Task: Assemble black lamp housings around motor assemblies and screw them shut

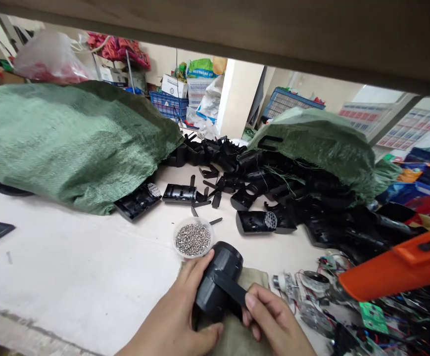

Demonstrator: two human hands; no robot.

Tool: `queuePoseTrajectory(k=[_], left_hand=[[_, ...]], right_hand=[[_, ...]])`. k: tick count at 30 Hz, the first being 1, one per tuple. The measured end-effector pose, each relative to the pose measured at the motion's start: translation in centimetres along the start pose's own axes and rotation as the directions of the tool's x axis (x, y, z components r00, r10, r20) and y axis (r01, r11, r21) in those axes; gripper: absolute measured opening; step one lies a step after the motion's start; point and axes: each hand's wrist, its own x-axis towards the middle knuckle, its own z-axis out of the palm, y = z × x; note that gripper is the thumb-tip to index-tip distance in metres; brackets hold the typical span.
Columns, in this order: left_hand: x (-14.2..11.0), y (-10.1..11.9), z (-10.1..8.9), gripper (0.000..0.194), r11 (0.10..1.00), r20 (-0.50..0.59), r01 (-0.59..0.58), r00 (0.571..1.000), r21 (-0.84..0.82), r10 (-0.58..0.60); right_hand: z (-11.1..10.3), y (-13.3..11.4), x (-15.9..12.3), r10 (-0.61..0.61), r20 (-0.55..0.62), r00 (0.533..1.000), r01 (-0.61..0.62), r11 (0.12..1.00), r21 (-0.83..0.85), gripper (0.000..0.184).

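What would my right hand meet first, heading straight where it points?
Past the flat black plastic strip your right hand pinches, probably the black plastic cylinder in your left hand; depth's unclear.

Black housing [218, 282] and flat strip [231, 289] looked like smooth, satin-ish plastic; screws [192, 240] were shiny metal, their tub [191, 221] see-through plastic; green sack [81, 143] was crinkly woven plastic, kinda rough; orange tool [385, 267] was smooth plastic; tan cloth [261, 281] seemed pretty matt.
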Motion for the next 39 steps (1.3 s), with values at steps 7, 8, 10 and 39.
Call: queuePoseTrajectory(k=[7, 8, 10, 39], left_hand=[[0.0, 0.1, 0.2, 0.092, 1.0, -0.025, -0.002, 1.0, -0.029, 0.002], [0.0, 0.2, 0.2, 0.092, 1.0, -0.023, -0.001, 1.0, -0.027, 0.0], [0.1, 0.3, 0.2, 0.092, 1.0, -0.009, 0.012, 1.0, -0.019, -0.012], [1.6, 0.0, -4.6, 0.032, 0.949, -0.248, -0.032, 0.962, 0.315, 0.115]], right_hand=[[0.3, -0.2, 0.2, -0.014, -0.019, 1.0, 0.013, 0.999, -0.042, 0.053], [0.3, -0.2, 0.3, -0.016, -0.023, 1.0, 0.015, 0.999, -0.049, 0.053], [0.3, -0.3, 0.3, -0.011, -0.023, 1.0, 0.01, 0.998, -0.058, 0.053], [-12.4, -4.7, 1.7, -0.497, -0.834, 0.241, 0.254, 0.861, -0.44, 0.081]])
